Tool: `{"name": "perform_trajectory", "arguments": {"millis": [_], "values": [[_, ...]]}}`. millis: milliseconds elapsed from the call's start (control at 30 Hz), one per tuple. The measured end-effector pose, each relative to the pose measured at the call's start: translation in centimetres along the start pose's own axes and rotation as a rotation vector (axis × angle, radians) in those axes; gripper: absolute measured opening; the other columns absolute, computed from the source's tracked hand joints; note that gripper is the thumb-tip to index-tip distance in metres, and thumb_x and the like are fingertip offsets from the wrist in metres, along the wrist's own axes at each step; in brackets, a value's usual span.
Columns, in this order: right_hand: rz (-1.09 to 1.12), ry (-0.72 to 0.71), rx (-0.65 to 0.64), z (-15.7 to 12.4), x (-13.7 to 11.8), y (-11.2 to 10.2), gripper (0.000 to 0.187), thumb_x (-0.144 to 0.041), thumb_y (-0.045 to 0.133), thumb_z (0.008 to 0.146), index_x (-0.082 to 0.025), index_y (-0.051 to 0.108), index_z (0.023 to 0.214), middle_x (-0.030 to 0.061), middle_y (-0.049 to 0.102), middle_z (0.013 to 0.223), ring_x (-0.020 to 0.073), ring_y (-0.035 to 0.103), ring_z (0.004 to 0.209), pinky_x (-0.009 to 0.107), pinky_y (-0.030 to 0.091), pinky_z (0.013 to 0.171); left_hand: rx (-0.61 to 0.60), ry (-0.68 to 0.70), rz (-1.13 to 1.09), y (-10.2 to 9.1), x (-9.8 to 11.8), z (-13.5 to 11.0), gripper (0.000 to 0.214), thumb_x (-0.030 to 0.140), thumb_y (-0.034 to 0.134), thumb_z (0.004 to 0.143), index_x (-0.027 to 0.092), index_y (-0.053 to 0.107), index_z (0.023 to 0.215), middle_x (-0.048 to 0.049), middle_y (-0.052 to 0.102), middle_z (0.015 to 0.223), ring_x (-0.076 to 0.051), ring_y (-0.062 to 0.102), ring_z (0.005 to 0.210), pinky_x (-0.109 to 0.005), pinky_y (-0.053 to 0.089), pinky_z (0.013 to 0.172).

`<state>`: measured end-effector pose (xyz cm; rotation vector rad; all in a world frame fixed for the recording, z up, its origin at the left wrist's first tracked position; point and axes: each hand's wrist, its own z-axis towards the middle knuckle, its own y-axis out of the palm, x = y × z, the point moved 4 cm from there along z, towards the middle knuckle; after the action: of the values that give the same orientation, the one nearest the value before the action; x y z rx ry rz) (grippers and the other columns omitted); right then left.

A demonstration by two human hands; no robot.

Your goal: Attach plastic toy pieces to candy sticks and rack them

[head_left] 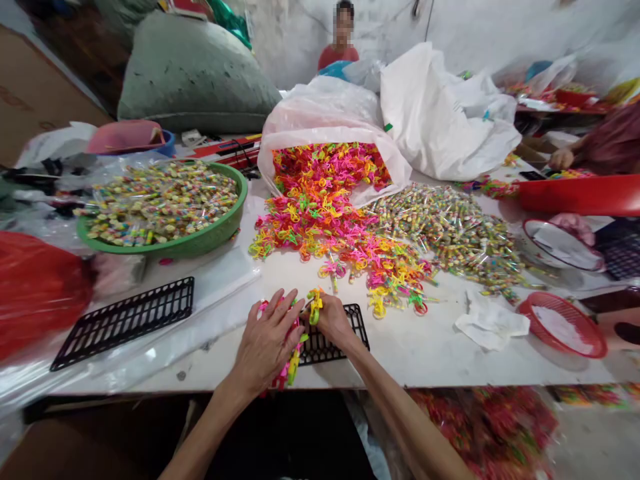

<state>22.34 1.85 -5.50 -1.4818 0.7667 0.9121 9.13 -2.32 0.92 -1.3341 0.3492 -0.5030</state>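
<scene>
My left hand (265, 343) lies with fingers stretched over a row of pink, yellow and green plastic toy pieces at the left part of a black slotted tray (327, 348). Between the pinched fingers of my right hand (334, 321) is a small yellow and green plastic toy piece (315, 307), held just above the tray. Its exact kind is too small to make out. Beyond my hands, a heap of similar pink, orange, yellow and green toy pieces (327, 220) spills from a white plastic sack (325, 107) onto the white table (415, 360).
To the left are a second black slotted tray (130, 320), clear plastic sheets (200, 317) and a green basin (200, 248) of small wrapped tubes. More tubes (450, 233) lie heaped at right, near a red basket (563, 323) and white paper (493, 323). A person (341, 53) is at the back.
</scene>
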Motion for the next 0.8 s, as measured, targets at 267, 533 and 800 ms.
{"name": "perform_trajectory", "arguments": {"millis": [267, 533, 800], "values": [[-0.252, -0.035, -0.037, 0.1, -0.1, 0.0, 0.011, -0.010, 0.054, 0.067, -0.015, 0.063, 0.069, 0.0021, 0.060, 0.067, 0.0114, 0.053, 0.059, 0.019, 0.036, 0.056, -0.006, -0.030, 0.040, 0.0, 0.0, 0.0, 0.045, 0.030, 0.031, 0.089, 0.020, 0.035, 0.132, -0.0022, 0.032, 0.139, -0.026, 0.029, 0.128, -0.046, 0.027, 0.095], [-0.353, -0.105, 0.026, -1.6, -0.2, 0.2, 0.016, -0.007, 0.047, 0.070, -0.017, 0.060, 0.075, 0.0015, 0.058, 0.068, 0.0118, 0.052, 0.060, 0.019, 0.034, 0.055, 0.024, -0.032, -0.040, -0.3, 0.3, 0.1, 0.043, 0.032, 0.034, 0.088, 0.020, 0.041, 0.128, -0.0026, 0.035, 0.138, -0.025, 0.030, 0.127, -0.046, 0.027, 0.097], [0.075, -0.026, 0.080, -0.6, -1.3, -1.7, 0.003, -0.019, 0.054, 0.070, -0.017, 0.056, 0.071, -0.0006, 0.057, 0.065, 0.0117, 0.052, 0.059, 0.020, 0.039, 0.055, 0.000, -0.030, -0.054, 0.1, 0.2, 0.3, 0.045, 0.031, 0.034, 0.088, 0.016, 0.038, 0.130, -0.0043, 0.031, 0.140, -0.025, 0.029, 0.127, -0.048, 0.026, 0.097]]}}
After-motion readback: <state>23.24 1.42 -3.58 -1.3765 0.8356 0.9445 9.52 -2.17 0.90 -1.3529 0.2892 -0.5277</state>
